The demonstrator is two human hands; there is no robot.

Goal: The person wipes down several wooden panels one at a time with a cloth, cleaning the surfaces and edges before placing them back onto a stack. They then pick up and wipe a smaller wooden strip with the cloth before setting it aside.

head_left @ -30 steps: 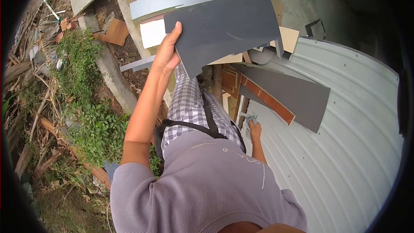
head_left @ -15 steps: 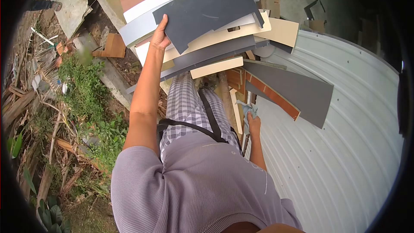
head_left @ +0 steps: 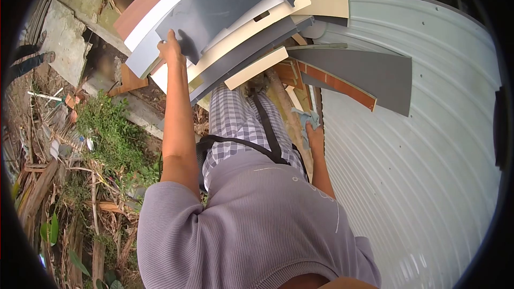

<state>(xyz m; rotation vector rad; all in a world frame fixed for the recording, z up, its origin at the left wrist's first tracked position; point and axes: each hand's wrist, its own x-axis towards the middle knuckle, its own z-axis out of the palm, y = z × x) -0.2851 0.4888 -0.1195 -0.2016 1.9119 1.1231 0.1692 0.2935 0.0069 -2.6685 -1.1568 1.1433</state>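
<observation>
My left hand (head_left: 171,51) grips the left edge of a dark grey board (head_left: 222,5), its thumb on the top face and the other fingers mostly hidden. That board lies tilted on a pile of boards, among them a white one (head_left: 163,13), a reddish-brown one (head_left: 144,5) and a cream one with a slot (head_left: 241,31). Low at my right side, my right hand (head_left: 315,134) is closed round a crumpled light blue cloth (head_left: 306,119).
A corrugated metal sheet (head_left: 407,166) fills the right side, with a grey panel (head_left: 375,77) at its upper edge. Green plants (head_left: 115,134) and dry debris (head_left: 43,182) cover the left ground. Another person's legs (head_left: 29,64) show at far left, near a broken concrete slab (head_left: 64,43).
The dark grey board and my left hand have shifted up and left in the view, and the board's tilt has changed. My right hand still holds the cloth. The whole view has shifted too.
</observation>
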